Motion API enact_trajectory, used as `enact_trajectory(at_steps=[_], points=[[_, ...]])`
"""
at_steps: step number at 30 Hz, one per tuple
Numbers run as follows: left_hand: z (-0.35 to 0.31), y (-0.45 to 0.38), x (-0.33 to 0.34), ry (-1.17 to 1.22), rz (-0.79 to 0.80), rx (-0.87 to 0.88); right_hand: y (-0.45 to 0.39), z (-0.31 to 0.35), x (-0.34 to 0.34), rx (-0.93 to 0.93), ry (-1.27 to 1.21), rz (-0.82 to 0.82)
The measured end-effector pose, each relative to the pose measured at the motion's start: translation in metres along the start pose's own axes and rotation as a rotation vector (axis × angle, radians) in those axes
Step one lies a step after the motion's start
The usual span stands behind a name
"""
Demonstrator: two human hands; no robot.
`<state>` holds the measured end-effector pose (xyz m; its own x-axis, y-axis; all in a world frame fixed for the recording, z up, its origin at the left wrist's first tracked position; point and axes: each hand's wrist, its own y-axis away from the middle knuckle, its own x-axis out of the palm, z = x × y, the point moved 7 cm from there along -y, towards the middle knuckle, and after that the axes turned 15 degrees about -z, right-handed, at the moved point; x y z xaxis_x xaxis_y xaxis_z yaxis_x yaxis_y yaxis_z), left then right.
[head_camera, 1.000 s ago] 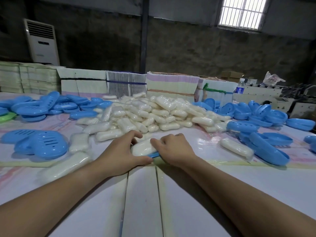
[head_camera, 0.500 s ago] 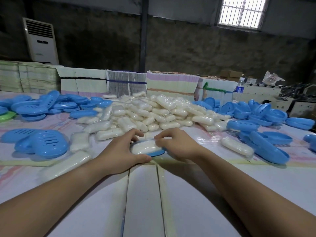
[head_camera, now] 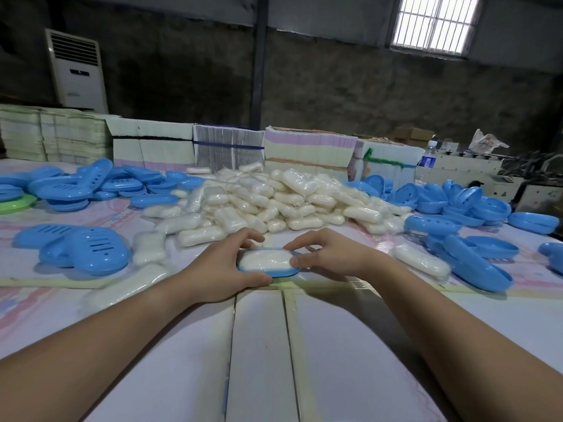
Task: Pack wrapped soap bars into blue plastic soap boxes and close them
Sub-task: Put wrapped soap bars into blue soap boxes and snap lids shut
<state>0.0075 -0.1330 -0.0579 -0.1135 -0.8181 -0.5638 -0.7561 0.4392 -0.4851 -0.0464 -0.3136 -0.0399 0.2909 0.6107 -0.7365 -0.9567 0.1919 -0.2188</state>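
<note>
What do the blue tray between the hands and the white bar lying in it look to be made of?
Blue oval tray: apparently moulded plastic, smooth, uniform colour, faint sheen. White soap bar: looks like solid soap under thin clear film; glossy wrinkles suggest the wrap.

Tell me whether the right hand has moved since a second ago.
Yes. The right hand opened from a fist and its fingers reached toward the soap pile, now pinching the blue soap box.
</note>
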Motion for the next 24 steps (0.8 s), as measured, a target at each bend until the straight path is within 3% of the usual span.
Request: enact_trajectory(at_steps=[6,13,20,24], points=[[-0.001,0.0,0.002,0.035,-0.007,0.034,-0.008,-0.005,-0.039,-0.03,0.172,-0.299],[-0.013,0.005,0.007,0.108,0.047,0.127,0.015,-0.056,-0.109,0.25,0.754,-0.524],[-0.017,0.006,0.01,0.095,0.046,0.199,0.047,-0.109,-0.155,0.484,0.864,-0.631],[-0.015,0.005,0.01,0.092,0.035,0.204,0.048,-0.118,-0.158,0.476,0.799,-0.663]])
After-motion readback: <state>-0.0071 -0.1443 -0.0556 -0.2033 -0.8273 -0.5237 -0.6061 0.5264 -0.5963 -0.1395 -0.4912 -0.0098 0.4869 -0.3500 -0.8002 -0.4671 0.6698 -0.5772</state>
